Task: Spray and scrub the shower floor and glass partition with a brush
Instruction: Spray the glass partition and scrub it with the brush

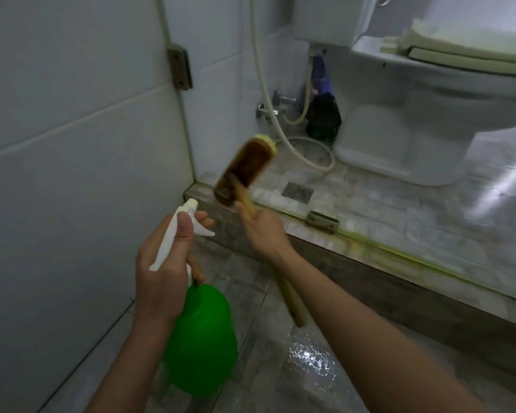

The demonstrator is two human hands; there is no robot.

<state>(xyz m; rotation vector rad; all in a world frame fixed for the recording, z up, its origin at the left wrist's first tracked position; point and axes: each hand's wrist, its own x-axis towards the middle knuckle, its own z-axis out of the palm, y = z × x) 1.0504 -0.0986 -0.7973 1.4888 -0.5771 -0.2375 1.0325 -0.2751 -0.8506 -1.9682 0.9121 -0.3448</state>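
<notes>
No text, label, brand, number or sign is showing legibly anywhere. The bottle (201, 338) is showing only plain green plastic on the side facing the camera, and the brush (245, 168) is blurring too much for any mark on it to be read.

White tiled wall (72, 129), white toilet (414, 129) on a seemingly marble step (399, 228).

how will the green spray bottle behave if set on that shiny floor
Probably stable: the green spray bottle has a wide body under a narrow trigger head. It may slide a little, since the floor tile looks wet. Weight is unclear; the opaque plastic hides the fill level.
</notes>
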